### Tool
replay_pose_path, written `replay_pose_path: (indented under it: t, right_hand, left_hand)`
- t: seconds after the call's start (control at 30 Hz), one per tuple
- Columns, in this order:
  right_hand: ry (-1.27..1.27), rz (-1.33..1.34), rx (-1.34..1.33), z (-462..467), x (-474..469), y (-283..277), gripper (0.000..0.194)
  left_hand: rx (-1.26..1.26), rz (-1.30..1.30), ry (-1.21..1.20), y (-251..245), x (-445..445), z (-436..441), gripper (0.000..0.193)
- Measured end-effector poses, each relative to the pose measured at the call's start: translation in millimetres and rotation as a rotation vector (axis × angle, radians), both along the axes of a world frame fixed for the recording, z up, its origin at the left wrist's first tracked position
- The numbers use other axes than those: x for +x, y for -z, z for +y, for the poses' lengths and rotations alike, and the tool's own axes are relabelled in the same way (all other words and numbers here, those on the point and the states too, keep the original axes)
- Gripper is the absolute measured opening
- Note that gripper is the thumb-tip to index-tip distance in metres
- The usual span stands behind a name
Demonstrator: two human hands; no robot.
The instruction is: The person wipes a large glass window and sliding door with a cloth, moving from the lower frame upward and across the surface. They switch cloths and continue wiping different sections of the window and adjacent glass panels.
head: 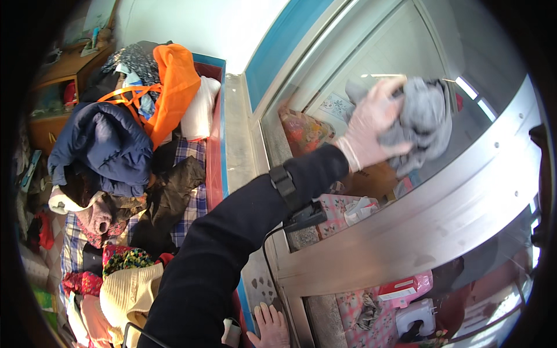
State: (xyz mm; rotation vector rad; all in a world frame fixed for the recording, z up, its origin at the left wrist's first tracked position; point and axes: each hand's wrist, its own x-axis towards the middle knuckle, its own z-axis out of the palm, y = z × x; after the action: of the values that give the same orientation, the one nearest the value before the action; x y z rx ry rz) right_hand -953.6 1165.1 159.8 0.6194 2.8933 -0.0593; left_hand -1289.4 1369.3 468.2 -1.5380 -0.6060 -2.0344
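Observation:
My left hand (375, 124), in a thin translucent glove, grips a crumpled grey cloth (424, 115) against the upper window pane (300, 93). The hand and cloth are slightly blurred. A black strap (283, 185) circles the dark left sleeve. Low in the view, my right hand (270, 325) rests palm down on the windowsill (256, 272), thumb to the left and holding nothing. Beside it, a thin black cable (266, 252) runs along the metal window frame (348, 256). Dark wet-looking spots mark the sill just above its fingertips.
On the left, a bed with a blue plaid sheet (191, 209) bears a navy padded jacket (104, 148), an orange cloth item (174, 91) and a cream knit garment (130, 285). A wooden cabinet (78, 71) stands behind. Through the glass, a pink patterned cover (348, 300) shows.

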Motion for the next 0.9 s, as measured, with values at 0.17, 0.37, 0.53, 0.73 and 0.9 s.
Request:
replay_pose_path:
  t: [0.17, 0.37, 0.53, 0.73, 0.9]
  right_hand:
    - [0.003, 0.053, -0.011, 6, 2, 21, 0.078]
    - [0.055, -0.024, -0.073, 7, 14, 41, 0.079]
    - [0.071, -0.083, -0.104, 11, 14, 46, 0.08]
    - [0.08, -0.05, -0.129, 9, 13, 37, 0.082]
    - [0.068, -0.073, -0.126, 7, 7, 25, 0.082]
  left_hand:
    - [0.089, -0.211, 0.016, -1, -65, 58, 0.068]
    - [-0.182, -0.549, -0.218, 43, -164, 110, 0.069]
    - [-0.279, -0.681, -0.149, 118, -230, 143, 0.041]
    - [-0.932, -0.815, -0.389, 282, -255, 142, 0.057]
    - [-0.89, -0.975, -0.117, 315, -244, 124, 0.068]
